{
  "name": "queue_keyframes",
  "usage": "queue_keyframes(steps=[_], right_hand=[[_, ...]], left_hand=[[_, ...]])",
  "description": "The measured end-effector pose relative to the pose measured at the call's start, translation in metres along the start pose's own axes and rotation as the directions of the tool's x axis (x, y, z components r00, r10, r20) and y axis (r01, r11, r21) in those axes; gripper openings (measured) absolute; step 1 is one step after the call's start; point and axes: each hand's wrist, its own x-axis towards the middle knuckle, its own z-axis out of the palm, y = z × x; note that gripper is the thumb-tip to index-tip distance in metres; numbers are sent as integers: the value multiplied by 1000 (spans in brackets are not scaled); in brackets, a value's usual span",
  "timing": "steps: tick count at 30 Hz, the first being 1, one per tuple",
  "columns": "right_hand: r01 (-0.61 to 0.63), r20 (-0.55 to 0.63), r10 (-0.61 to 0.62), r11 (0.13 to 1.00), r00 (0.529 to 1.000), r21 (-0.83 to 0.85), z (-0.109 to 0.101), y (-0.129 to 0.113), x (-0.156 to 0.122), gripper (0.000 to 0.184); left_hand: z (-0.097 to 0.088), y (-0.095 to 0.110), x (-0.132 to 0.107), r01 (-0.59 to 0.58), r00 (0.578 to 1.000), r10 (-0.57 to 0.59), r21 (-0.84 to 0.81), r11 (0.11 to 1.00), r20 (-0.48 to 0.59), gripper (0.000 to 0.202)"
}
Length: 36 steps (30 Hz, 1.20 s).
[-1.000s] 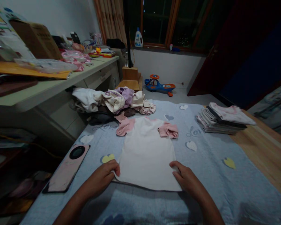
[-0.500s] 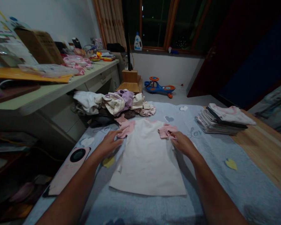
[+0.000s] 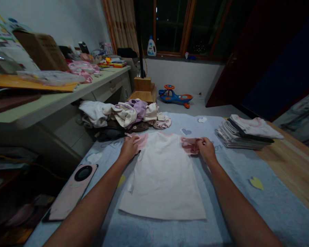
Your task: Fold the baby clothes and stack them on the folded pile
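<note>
A small white T-shirt with pink sleeves lies spread out in front of me, its neck pointing away and its hem toward me. My left hand pinches the left pink sleeve near its cuff. On the other side my right hand has its fingers closed on the end of the right pink sleeve, which is drawn out sideways and wrinkled. A small white tag shows at the shirt's left side seam. Under the shirt is a blue-grey bedspread printed with hearts.
A heap of crumpled clothes lies beyond the shirt to the left. Folded clothes are stacked at the right by a wooden board. A pink phone rests near my left forearm. A cluttered desk runs along the left.
Both hands have moved away from me and closed on the sleeves. The right sleeve, bunched before, is now stretched outward to the right; the left sleeve is straighter too.
</note>
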Motion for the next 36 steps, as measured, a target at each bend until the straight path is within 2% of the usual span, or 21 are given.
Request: queue_keyframes(steps=[1, 3, 5, 7, 9, 10, 12, 14, 16, 18, 20, 21, 24, 26, 28, 32, 36], right_hand=[[-104, -71, 114, 987, 991, 125, -6, 8, 0, 19], [-252, -143, 309, 914, 940, 318, -16, 26, -3, 26], [-310, -222, 393, 891, 892, 331, -24, 40, -9, 37], [-274, -376, 308, 951, 874, 143, -29, 43, -18, 48], [-156, -491, 64, 977, 869, -148, -30, 35, -27, 59], [-90, -505, -62, 958, 861, -272, -29, 26, -31, 63], [-22, -511, -212, 911, 833, -413, -24, 5, -35, 70], [27, -494, -273, 893, 825, -450, -14, -18, -35, 72], [155, -366, -325, 892, 872, -424, 1, -35, -29, 59], [322, -75, -368, 883, 927, -342, 21, -45, -21, 42], [389, 169, -352, 863, 921, -323, 43, -49, -11, 33], [393, 232, -328, 849, 916, -352, 53, -49, -6, 32], [297, 217, -218, 832, 952, -468, 75, -44, 7, 34], [210, 157, -148, 824, 976, -527, 83, -37, 13, 35], [153, 119, -104, 807, 987, -570, 86, -30, 15, 32], [161, 103, -124, 791, 987, -590, 88, -20, 13, 21], [172, 115, -130, 806, 985, -566, 84, -21, 13, 17]], left_hand=[[-2, -2, -4, 6, 998, -4, 17, 1000, -61, 43], [-7, -7, -13, 32, 987, -24, 50, 998, -161, 43], [-13, -12, -22, 111, 969, -81, 119, 987, -233, 46], [-19, -16, -28, 195, 951, -138, 190, 962, -277, 49], [-25, -20, -33, 253, 938, -180, 232, 939, -296, 51], [-28, -22, -36, 278, 933, -201, 245, 929, -299, 51], [-33, -24, -40, 323, 926, -239, 288, 902, -291, 48], [-37, -22, -46, 336, 930, -243, 376, 863, -275, 43], [-40, -16, -51, 306, 941, -183, 486, 819, -284, 37], [-42, -4, -53, 258, 945, -83, 567, 782, -316, 31], [-40, 11, -49, 187, 950, 10, 593, 783, -313, 27], [-38, 20, -44, 129, 959, 51, 586, 800, -280, 28], [-23, 42, -19, -99, 983, 163, 496, 862, -89, 31], [-7, 51, 3, -171, 985, 171, 397, 902, 36, 32], [11, 55, 23, -158, 986, 126, 345, 925, 114, 34], [40, 52, 50, -115, 988, 68, 349, 930, 142, 30], [46, 49, 61, -132, 984, 83, 339, 932, 158, 23]])
